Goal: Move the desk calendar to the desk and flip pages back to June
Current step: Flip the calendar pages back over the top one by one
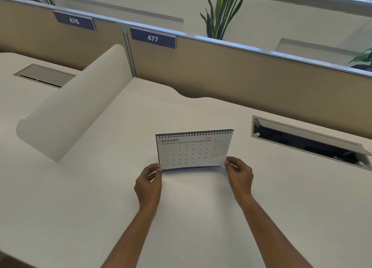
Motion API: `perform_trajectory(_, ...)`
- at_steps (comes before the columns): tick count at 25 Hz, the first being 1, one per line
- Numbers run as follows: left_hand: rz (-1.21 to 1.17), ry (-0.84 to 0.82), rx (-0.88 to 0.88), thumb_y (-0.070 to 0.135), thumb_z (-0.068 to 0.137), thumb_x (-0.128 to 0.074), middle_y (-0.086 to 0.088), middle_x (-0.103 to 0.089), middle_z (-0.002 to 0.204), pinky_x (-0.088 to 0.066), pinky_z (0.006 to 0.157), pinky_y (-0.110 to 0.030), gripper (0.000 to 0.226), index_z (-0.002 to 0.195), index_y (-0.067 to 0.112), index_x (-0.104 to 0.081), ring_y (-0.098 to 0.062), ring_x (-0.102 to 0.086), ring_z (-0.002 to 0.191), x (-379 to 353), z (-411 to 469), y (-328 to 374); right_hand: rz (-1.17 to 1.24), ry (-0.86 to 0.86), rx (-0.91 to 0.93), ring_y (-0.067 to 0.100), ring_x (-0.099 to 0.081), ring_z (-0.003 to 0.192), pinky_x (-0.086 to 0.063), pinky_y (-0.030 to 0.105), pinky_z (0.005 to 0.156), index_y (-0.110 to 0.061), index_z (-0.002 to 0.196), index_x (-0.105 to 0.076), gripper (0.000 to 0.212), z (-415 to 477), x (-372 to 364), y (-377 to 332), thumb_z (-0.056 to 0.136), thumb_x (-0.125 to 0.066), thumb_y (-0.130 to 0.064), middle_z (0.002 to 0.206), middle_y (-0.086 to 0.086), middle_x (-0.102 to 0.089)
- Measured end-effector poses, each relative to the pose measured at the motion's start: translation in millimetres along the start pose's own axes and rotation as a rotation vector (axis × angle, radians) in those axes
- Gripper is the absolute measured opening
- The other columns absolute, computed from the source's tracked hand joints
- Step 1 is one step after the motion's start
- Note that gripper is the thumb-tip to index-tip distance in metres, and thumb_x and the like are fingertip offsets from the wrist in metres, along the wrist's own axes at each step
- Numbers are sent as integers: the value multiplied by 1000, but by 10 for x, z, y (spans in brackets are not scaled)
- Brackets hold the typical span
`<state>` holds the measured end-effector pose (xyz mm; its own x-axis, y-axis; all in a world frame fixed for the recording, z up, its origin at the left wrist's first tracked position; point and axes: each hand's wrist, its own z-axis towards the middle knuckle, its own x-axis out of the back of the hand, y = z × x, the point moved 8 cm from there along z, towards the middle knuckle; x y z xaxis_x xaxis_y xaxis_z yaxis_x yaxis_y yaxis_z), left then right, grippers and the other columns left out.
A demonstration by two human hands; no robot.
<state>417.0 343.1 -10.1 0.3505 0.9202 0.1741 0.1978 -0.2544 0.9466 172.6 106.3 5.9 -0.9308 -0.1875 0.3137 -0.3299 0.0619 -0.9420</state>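
Calendar: your desk calendar [191,150] stood upright on the desk [181,217], spiral on top, December facing you.
Left hand: your left hand [149,184] pinched the lower left corner, steadying the base.
Right hand: your right hand [239,174] pinched the lower right corner, likely ready to lift the page.
Remaining: pages to June, by my judgement.

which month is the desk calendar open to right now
December: the front page of the desk calendar is headed DECEMBER 2026, so it is not yet at June.

left hand [149,184]: bare | right hand [240,177]: bare | forearms [267,227]: bare to frame edge
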Motion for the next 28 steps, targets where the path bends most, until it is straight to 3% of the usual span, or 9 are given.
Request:
perform_trajectory(3,-30,-11,26,15,92,-75,3,-80,94,-57,86,-31,16,98,30,-77,-19,-76,92,-2,-14,-15,35,27,-37,-3,-70,87,-56,27,88,-25,99,-76,11,-40,3,47,91,-75,-17,91,-19,-73)
perform_trajectory(6,-46,5,29,21,87,-82,9,-81,85,-60,90,-37,10,90,30,-78,-16,-77,87,22,-21,-19,79,70,-49,2,-72,85,-57,28,86,-26,93,-76,10,-67,17,50,88,-79,-18,91,-10,-76)
perform_trajectory(14,-27,0,-42,34,76,-92,10,-80,78,-63,78,-36,18,88,27,-80,-17,-77,77,61,-103,-11,198,76,-92,25,-74,90,-61,38,88,-18,94,-78,11,-125,15,104,85,-82,-16,97,2,-78)
perform_trajectory(18,-64,-20,-42,30,73,-95,1,-80,77,-58,66,-24,25,89,25,-76,-22,-76,73,24,-98,-25,281,77,-144,28,-75,87,-63,37,82,-12,99,-75,20,-146,26,131,82,-85,-12,95,8,-77)
perform_trajectory(23,-181,-79,62,17,77,-92,-6,-83,82,-64,81,-36,18,90,11,-81,-29,-81,77,-21,-83,-95,472,53,-295,31,-73,98,-62,35,85,-3,110,-70,34,-166,-16,238,80,-85,-6,104,16,-75)
perform_trajectory(28,-314,-156,98,3,82,-86,-13,-83,92,-65,77,-29,16,96,-1,-78,-33,-81,90,-34,-91,-103,647,23,-414,32,-71,103,-58,42,98,0,109,-68,32,-223,-88,331,81,-81,2,107,19,-73)
